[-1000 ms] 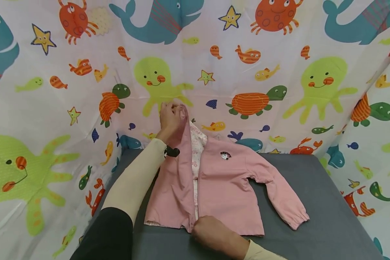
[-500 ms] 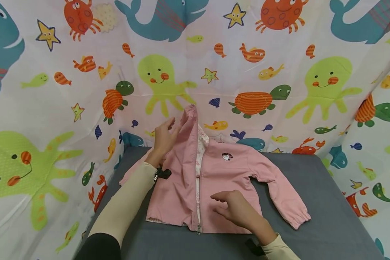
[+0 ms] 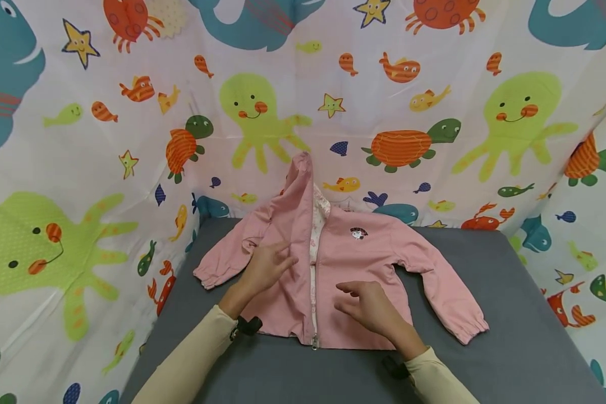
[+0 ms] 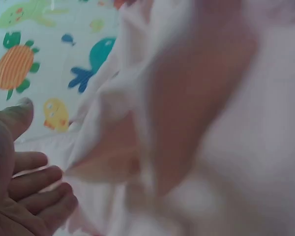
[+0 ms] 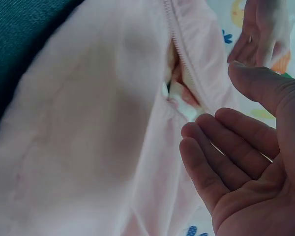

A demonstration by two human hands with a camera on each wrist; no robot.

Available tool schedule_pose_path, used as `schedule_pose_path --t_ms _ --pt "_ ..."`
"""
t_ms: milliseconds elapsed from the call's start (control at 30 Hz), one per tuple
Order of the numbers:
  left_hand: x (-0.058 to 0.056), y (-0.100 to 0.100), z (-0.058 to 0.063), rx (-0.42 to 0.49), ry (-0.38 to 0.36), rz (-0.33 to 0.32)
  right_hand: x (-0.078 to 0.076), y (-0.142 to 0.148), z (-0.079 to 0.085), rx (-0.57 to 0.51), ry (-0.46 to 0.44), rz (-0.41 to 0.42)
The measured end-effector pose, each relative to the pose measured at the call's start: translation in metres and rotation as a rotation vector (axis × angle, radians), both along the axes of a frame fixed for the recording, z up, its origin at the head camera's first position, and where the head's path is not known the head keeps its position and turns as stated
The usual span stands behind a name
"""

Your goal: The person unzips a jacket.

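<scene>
A pink child's jacket (image 3: pixel 363 264) lies front up on the grey table, both sleeves spread outward. Its hood (image 3: pixel 300 174) stands up in a peak at the top left against the patterned cloth. White printed lining (image 3: pixel 319 216) shows between the front edges, and a zipper pull (image 3: pixel 315 341) sits at the bottom hem. My left hand (image 3: pixel 266 266) hovers over the jacket's left front panel, fingers loosely extended, holding nothing. Above the right front panel is my right hand (image 3: pixel 371 306), palm turned inward, fingers relaxed and apart from the fabric in the right wrist view.
The grey table (image 3: pixel 267 376) extends around the jacket. A white cloth printed with sea animals (image 3: pixel 283 129) hangs behind it and along both sides. A small black device is strapped to each wrist.
My left hand has let go of the hood's edge and come down towards me. My right hand has left the bottom of the zipper and risen to the right. The left sleeve is now uncovered.
</scene>
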State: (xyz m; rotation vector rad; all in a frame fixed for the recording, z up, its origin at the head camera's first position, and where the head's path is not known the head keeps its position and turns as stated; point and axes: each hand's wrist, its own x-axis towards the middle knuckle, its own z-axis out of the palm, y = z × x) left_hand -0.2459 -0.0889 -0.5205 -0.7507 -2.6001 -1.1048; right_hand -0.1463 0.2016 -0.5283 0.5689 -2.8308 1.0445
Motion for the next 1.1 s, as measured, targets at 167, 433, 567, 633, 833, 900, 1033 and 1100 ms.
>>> schedule_pose_path --t_ms 167,433,567,633,833,900,1033,1100 --pt "0.046 0.006 -0.022 -0.107 -0.023 -0.031 -0.005 -0.003 -0.007 0.031 0.019 -0.012" --pt "0.109 0.024 -0.045 -0.29 -0.069 -0.017 -0.014 -0.009 -0.026 0.125 0.05 0.059" --pt "0.13 0.032 -0.06 -0.37 -0.013 -0.005 -0.007 -0.016 -0.04 0.224 0.051 0.111" --pt "0.136 0.035 -0.066 -0.353 0.06 -0.007 -0.001 -0.021 -0.042 0.242 0.099 0.115" --pt "0.138 0.04 -0.073 -0.196 0.216 -0.003 0.008 -0.037 -0.04 0.23 0.289 0.111" --pt "0.138 0.04 -0.074 -0.171 0.229 -0.005 0.008 -0.038 -0.041 0.216 0.306 0.12" --pt "0.139 0.04 -0.078 -0.181 0.244 -0.055 0.003 -0.029 -0.037 0.108 0.236 0.099" --pt "0.141 0.039 -0.08 -0.198 0.249 -0.096 -0.002 -0.018 -0.031 0.024 0.186 0.001"
